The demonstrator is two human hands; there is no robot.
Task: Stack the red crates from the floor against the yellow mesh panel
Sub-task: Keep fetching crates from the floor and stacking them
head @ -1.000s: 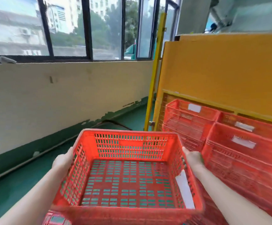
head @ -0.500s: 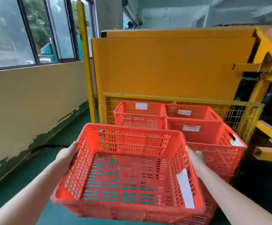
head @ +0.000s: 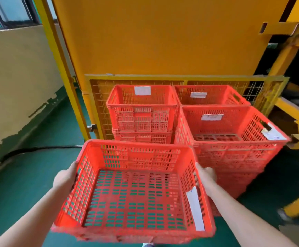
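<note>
Carrying one red crate [head: 134,195] — left grip [head: 65,177] and right grip [head: 205,176] each clamped on an opposite side wall, crate held off the floor [head: 29,175]. Rear-left stack [head: 141,120] lies directly ahead, against the yellow mesh panel [head: 98,97]; both grips equally near. Judgement: forward placement onto it.

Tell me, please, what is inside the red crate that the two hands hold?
The carried crate holds no goods: only a white label on its right inner wall. Green floor shows through the bottom slots. The near wall's inner face cannot be seen from this angle.
</note>
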